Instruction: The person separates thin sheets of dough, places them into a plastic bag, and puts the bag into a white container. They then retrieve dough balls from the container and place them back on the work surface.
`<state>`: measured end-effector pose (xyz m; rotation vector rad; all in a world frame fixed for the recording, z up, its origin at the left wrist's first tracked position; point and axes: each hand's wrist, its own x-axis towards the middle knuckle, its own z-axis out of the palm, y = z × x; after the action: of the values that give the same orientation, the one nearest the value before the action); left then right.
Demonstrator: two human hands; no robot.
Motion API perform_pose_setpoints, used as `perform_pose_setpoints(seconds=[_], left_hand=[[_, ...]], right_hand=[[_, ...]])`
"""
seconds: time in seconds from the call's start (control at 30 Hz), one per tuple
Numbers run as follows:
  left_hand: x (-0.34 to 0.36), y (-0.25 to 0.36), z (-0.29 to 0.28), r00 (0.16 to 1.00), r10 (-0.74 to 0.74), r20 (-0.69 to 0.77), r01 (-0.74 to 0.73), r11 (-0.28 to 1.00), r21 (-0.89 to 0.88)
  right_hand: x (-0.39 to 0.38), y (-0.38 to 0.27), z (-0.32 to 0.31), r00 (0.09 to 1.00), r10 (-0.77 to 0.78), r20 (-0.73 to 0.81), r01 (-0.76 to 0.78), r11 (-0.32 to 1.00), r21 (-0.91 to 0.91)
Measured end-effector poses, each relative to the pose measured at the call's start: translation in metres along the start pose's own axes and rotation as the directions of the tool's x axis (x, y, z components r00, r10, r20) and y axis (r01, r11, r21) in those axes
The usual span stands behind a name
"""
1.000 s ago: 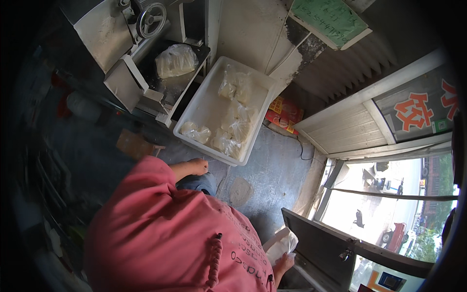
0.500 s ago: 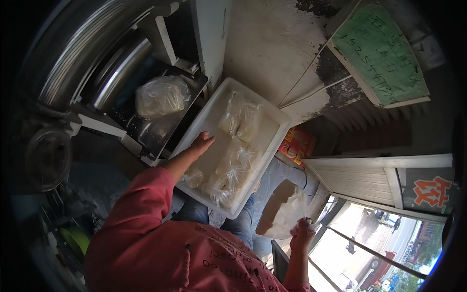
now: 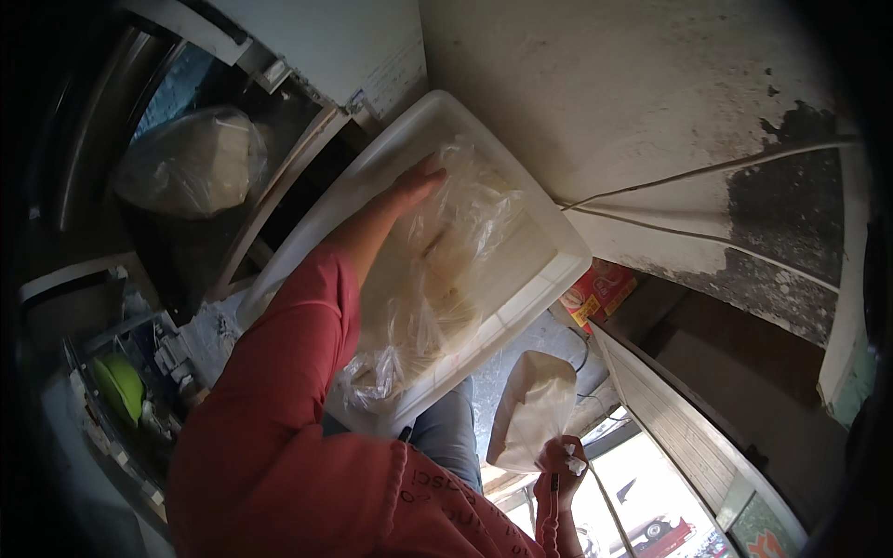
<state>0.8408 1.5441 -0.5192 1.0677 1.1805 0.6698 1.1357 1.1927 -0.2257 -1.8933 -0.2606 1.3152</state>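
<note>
My left hand (image 3: 418, 182) reaches into a white plastic tray, its fingers closed at the upper edge of a clear plastic bag (image 3: 460, 200) with pale contents; the plastic partly hides the fingertips. More clear bags of pale pieces (image 3: 433, 312) lie below it along the tray. Off the tray's lower right side, my right hand (image 3: 562, 457) is closed around the gathered neck of another clear bag (image 3: 533, 409). That bag holds a pale, blocky mass and hangs tilted. A bit of crumpled white plastic sticks out of the right fist.
The white tray (image 3: 566, 270) sits in front of me, above my legs. To the left, a filled clear bag (image 3: 200, 163) rests on a dark metal surface. A green bowl-like item (image 3: 118, 389) is at lower left. Cables (image 3: 688, 181) run along the wall; a red package (image 3: 605, 286) lies beside the tray.
My left hand has gone from open over the tray to the upper bag. My right hand still holds its bag by the neck. The view has shifted and come closer to the tray.
</note>
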Motion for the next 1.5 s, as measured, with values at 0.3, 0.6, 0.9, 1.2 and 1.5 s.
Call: perform_pose_setpoints(seconds=[0.3, 0.6, 0.9, 1.2, 1.5], left_hand=[[0.004, -0.051, 0.059, 0.987, 0.156, -0.04, -0.144, 0.967, 0.212], [-0.039, 0.001, 0.117, 1.0, 0.009, 0.029, -0.018, 0.931, 0.366], [-0.006, -0.009, 0.053, 0.93, 0.342, 0.135, -0.273, 0.397, 0.876], [-0.021, -0.023, -0.014, 0.901, 0.433, -0.009, -0.156, 0.345, 0.926], [-0.213, -0.068, -0.039, 0.898, 0.22, -0.382, 0.31, 0.301, 0.902]], right_hand=[[0.028, -0.005, -0.024, 0.994, -0.014, -0.108, 0.001, 0.993, -0.118], [0.019, -0.028, 0.026, 0.978, -0.209, -0.018, 0.193, 0.93, -0.312], [0.022, -0.057, 0.094, 0.978, -0.195, 0.079, 0.203, 0.973, -0.113], [0.07, -0.083, 0.202, 0.922, -0.025, 0.386, -0.092, 0.955, 0.281], [0.168, -0.062, 0.343, 0.911, -0.035, 0.412, -0.149, 0.901, 0.407]])
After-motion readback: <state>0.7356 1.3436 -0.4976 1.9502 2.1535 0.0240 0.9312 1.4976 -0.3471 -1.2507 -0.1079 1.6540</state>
